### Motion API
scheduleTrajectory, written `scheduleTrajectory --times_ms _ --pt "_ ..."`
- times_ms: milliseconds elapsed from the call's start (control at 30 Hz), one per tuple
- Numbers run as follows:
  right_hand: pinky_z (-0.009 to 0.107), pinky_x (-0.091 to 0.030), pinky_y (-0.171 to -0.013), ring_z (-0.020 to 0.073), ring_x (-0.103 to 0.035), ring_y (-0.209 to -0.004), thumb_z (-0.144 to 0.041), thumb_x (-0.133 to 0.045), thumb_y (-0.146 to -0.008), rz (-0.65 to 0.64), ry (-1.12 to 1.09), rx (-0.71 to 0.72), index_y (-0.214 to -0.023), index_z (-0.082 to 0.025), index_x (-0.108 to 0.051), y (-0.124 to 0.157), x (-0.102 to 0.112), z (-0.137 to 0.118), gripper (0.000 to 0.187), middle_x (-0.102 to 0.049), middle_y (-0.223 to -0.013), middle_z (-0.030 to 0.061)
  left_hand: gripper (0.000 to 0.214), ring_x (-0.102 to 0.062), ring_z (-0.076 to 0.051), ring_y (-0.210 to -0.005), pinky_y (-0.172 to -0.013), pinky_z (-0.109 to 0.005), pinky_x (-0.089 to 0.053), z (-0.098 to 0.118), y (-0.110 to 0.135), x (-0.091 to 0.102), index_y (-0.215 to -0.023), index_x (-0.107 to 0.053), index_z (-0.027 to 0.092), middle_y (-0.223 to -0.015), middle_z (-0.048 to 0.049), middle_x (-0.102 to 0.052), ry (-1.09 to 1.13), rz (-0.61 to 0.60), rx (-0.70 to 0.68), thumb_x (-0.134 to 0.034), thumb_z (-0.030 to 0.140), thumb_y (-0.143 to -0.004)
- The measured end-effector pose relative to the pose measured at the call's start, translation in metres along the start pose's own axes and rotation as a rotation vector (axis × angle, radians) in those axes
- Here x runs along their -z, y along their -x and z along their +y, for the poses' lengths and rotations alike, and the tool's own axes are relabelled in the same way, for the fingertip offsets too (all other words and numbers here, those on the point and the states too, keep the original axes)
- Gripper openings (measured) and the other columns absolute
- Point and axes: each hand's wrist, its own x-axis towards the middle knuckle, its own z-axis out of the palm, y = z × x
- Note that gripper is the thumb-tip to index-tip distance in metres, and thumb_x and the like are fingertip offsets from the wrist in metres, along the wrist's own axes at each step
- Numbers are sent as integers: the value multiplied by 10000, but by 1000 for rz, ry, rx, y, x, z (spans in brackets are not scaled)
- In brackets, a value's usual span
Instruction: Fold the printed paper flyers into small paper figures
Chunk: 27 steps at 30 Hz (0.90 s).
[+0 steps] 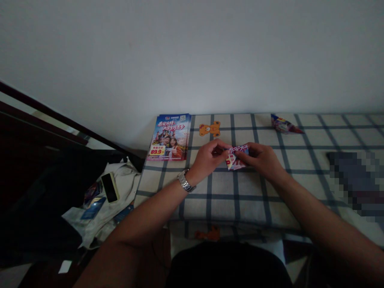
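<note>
Between my two hands is a small folded flyer (237,161), printed in pink, white and yellow, held just over the checked tablecloth. My left hand (213,155), with a metal watch (186,181) on the wrist, pinches its upper left edge. My right hand (261,158) grips the right side, thumb lying across the front. Further left lies a stack of flat flyers (169,138) with matching print. A folded paper piece (284,125), pointed at its right end, rests at the back right.
The checked tablecloth (201,200) carries a bear print (209,129) and meets a pale wall (210,56). At right lies a dark, pixelated object (357,180). Lower left, a phone (110,187) sits on white crumpled material (127,180), beside a dark wooden rail (45,116).
</note>
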Motion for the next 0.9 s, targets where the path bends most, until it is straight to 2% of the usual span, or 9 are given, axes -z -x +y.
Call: scheduleTrajectory --times_ms 100,233,333,500,733,900 --pt "282 -450 -552 180 -643 -642 -557 -758 -877 -12 16 24 -867 -191 -770 0 1 -2 367 -742 -733 34 123 -702 -113 -795 -719 -215 -576 -1 0 1 -1051 -720 178 -955 -40 -763 12 -5 2 -727 251 -952" --pt "289 -478 -623 184 -653 -714 -547 -693 -938 87 37 73 -909 -204 -801 -1 3 -2 361 -760 -789 36 120 -696 -108 -805 -724 -206 -564 -2 0 2 -1051 -722 179 -966 -38 -762 27 -5 -2 -733 236 -946" --pt "311 -521 -677 204 -687 -756 -545 -744 -899 138 -23 62 -943 -207 -808 -2 4 -1 347 -787 -837 50 120 -694 -105 -801 -724 -204 -562 -1 0 3 -1051 -721 176 -967 -40 -761 32 -11 -3 -734 231 -945" --pt "340 -569 -748 221 -711 -814 -533 -804 -850 133 -125 24 -937 -214 -795 -3 4 1 332 -799 -899 64 129 -699 -116 -796 -712 -218 -574 -2 0 3 -1052 -719 178 -959 -45 -761 -8 -19 -4 -726 257 -951" --pt "312 -549 -687 193 -666 -752 -539 -812 -849 110 -173 30 -851 -214 -759 -2 6 3 329 -755 -818 46 126 -700 -116 -793 -720 -226 -582 -3 0 3 -1052 -714 177 -964 -50 -759 -24 -32 -4 -708 267 -964" --pt "314 -545 -688 193 -652 -750 -569 -767 -885 114 -150 36 -882 -219 -763 -2 6 5 350 -736 -818 40 142 -693 -120 -805 -711 -220 -564 -3 0 2 -1056 -718 179 -953 -45 -755 -2 -21 -4 -726 280 -956"
